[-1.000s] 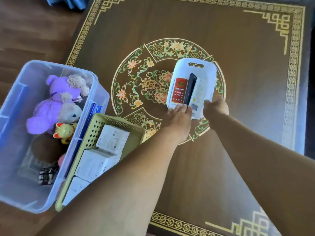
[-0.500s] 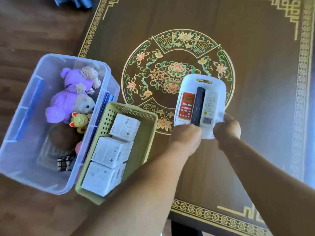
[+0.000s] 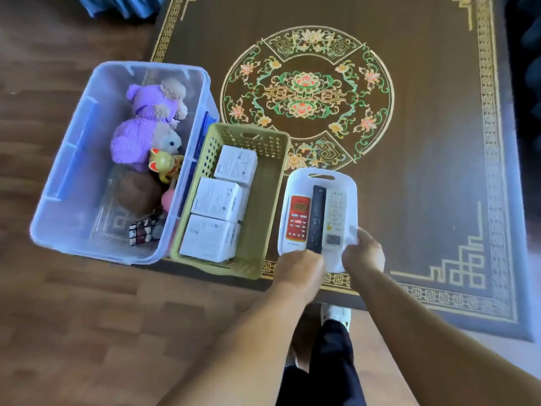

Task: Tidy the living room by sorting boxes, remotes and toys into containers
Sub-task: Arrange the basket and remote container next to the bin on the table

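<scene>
While both hands, left hand (image 3: 301, 266) and right hand (image 3: 363, 254), grip the white tray (image 3: 295, 183) near edge (three remotes inside), green basket (image 3: 265, 200) sits just left.

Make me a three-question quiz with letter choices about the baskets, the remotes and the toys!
1. Where is the yellow-green basket?
A. between the clear bin and white tray
B. on the bare floor, alone
C. inside the bin

2. How many remotes lie in the white tray?
A. one
B. three
C. five

3. What are the hands doing?
A. hanging free
B. gripping the tray's near edge
C. hugging a teddy

Answers: 1 A, clear bin sits left of it, tray right. 2 B, red, black, white. 3 B, left hand and right hand clasp it.
</scene>
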Demonstrator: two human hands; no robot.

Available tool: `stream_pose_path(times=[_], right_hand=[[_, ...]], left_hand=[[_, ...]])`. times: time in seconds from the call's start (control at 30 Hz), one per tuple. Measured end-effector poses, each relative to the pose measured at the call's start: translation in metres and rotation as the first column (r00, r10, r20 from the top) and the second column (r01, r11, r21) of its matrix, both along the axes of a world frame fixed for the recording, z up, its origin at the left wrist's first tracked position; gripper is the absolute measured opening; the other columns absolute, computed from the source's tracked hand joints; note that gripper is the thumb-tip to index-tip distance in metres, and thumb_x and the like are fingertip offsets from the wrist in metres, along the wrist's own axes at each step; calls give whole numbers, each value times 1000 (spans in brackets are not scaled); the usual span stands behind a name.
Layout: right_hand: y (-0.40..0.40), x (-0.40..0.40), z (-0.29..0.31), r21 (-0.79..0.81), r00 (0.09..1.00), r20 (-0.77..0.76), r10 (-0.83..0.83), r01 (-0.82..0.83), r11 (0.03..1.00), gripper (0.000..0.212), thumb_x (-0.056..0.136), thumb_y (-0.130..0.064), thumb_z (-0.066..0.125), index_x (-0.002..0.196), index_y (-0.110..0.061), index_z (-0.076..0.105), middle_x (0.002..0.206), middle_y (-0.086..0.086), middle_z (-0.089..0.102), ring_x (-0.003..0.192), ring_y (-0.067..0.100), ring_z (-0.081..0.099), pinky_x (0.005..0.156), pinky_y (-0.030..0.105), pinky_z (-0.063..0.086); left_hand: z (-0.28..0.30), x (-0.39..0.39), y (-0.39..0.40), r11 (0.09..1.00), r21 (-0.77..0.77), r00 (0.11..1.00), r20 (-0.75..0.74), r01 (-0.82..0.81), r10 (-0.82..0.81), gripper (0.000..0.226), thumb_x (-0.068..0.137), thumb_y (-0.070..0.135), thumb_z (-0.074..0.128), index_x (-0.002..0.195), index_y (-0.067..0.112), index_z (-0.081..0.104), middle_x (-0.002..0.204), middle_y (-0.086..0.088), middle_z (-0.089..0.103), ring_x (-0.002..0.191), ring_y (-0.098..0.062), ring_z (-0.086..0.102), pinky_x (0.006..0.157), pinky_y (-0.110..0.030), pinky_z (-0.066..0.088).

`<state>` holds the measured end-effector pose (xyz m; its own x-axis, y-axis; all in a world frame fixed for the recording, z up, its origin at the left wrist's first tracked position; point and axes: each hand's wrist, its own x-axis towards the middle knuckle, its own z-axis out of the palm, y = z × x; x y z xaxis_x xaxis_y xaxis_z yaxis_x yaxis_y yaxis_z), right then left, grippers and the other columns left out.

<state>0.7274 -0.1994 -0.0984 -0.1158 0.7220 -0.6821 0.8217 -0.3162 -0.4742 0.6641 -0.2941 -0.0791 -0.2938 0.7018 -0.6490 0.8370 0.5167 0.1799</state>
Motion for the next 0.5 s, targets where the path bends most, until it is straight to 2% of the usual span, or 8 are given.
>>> stream_pose_path(times=[0.07,0.13,0.3,0.37,0.43,0.5], right_hand=[[-9,-3,-5,12,999,-18,26,-26,1000,53,87,4,32,123,-25,58,98,1,59,82,21,51,70,25,42],[-13,-8,-9,5,999,-42,28,-28,1000,53,87,4,32,121,-27,58,96,-1,59,83,20,52,71,23,41],[-19,-13,-15,10,998,-43,49,-49,999,48,88,-2,35,123,-27,55,115,-1,65,88,19,53,82,26,46],[-17,-10,-13,-11,996,-35,87,-87,996,41,91,-6,38,123,-26,52,117,0,65,88,21,54,81,29,47],[-18,-8,-3,-41,991,-27,128,-129,991,41,93,-14,44,132,-25,42,125,2,61,96,25,58,81,30,45],[-18,-6,9,-44,990,-28,135,-136,990,60,95,-22,49,148,-25,22,138,4,52,114,28,56,85,30,43]], left_hand=[[-6,0,-10,1000,8,999,-18,-29,29,31,94,-5,50,118,3,68,117,-18,69,109,-39,66,83,-40,51],[-12,-3,-16,998,24,998,-39,-53,54,33,95,-3,48,120,6,69,118,-16,70,110,-39,66,85,-40,52],[-25,-8,-22,993,41,993,-38,-113,115,35,96,-2,52,125,8,68,122,-15,69,110,-38,66,90,-42,53],[-25,-7,-23,987,39,987,-26,-155,156,32,99,3,53,127,9,66,122,-14,69,111,-36,66,91,-41,54],[-21,-7,-22,966,69,969,16,-249,248,31,101,11,53,131,9,63,126,-13,67,114,-34,64,92,-41,53],[-13,-8,-19,923,135,932,99,-359,348,33,102,19,54,134,10,60,131,-11,64,118,-32,62,95,-43,53]])
